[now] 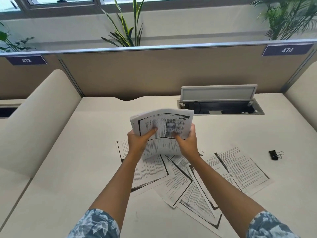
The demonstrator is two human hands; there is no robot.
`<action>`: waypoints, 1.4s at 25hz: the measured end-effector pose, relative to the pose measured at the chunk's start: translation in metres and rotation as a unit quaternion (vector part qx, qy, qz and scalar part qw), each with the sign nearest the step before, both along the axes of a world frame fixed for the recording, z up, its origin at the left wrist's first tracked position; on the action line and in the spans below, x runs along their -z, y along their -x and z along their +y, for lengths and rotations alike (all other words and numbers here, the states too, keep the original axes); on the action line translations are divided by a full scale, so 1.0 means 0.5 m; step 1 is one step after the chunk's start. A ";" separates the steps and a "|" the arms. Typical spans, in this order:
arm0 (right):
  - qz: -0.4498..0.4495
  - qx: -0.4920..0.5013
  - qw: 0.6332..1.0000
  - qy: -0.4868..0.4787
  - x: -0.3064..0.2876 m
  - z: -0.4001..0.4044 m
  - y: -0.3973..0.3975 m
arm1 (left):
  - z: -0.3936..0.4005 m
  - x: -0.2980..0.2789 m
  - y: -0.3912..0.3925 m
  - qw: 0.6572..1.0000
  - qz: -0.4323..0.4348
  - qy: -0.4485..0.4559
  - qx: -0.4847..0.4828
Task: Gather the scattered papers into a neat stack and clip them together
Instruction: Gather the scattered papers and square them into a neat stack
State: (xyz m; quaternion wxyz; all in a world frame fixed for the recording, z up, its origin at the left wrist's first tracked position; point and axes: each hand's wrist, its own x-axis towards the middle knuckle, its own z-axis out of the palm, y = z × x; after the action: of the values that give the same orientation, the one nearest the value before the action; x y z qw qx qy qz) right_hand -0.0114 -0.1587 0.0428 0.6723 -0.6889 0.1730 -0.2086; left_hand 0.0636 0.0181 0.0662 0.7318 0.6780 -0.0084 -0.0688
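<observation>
Single head view, looking forward and down, desk (pixel 85 152) close

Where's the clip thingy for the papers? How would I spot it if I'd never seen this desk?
Start at the open cable box sunk into the back of the desk, then look nearer along the desk's right side. There, lying alone past the rightmost of the loose papers, is the binder clip. It is the only small black thing on the desk, with thin silver wire handles.
</observation>
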 end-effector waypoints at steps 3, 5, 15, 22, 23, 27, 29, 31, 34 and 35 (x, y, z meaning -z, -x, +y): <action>0.015 -0.004 1.000 -0.004 0.009 -0.001 -0.002 | -0.005 0.005 0.003 1.000 0.009 -0.007 -0.011; 0.017 -0.005 1.000 -0.005 0.008 -0.001 -0.005 | -0.009 0.002 0.001 1.000 0.008 -0.010 -0.019; 0.078 -0.066 0.994 0.035 0.057 -0.015 0.017 | -0.009 0.057 0.036 0.996 0.078 -0.021 -0.023; 0.112 -0.048 0.983 0.135 0.044 -0.002 -0.029 | 0.012 0.056 0.003 0.991 0.091 -0.070 -0.068; 0.129 -0.056 0.977 0.158 0.048 0.005 -0.037 | 0.021 0.064 -0.002 0.986 0.099 -0.102 -0.082; 0.256 -0.139 0.934 0.206 0.083 0.050 -0.059 | 0.067 0.120 -0.008 0.942 0.204 -0.240 -0.118; 0.318 -0.165 0.902 0.241 0.101 0.077 -0.065 | 0.084 0.145 -0.007 0.916 0.235 -0.305 -0.116; 0.369 -0.168 0.861 0.306 0.120 0.105 -0.070 | 0.099 0.160 -0.008 0.881 0.256 -0.382 -0.111; 0.405 -0.165 0.844 0.311 0.134 0.132 -0.069 | 0.120 0.173 -0.012 0.850 0.277 -0.438 -0.098; 0.411 -0.164 0.844 0.304 0.137 0.136 -0.069 | 0.127 0.178 -0.015 0.848 0.284 -0.437 -0.101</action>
State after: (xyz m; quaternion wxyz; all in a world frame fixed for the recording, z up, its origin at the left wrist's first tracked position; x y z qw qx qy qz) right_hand 0.0228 -0.0905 -0.0257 0.3207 -0.8997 0.2458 0.1650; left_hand 0.0710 0.0817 -0.0230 0.3334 0.8755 0.2993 -0.1810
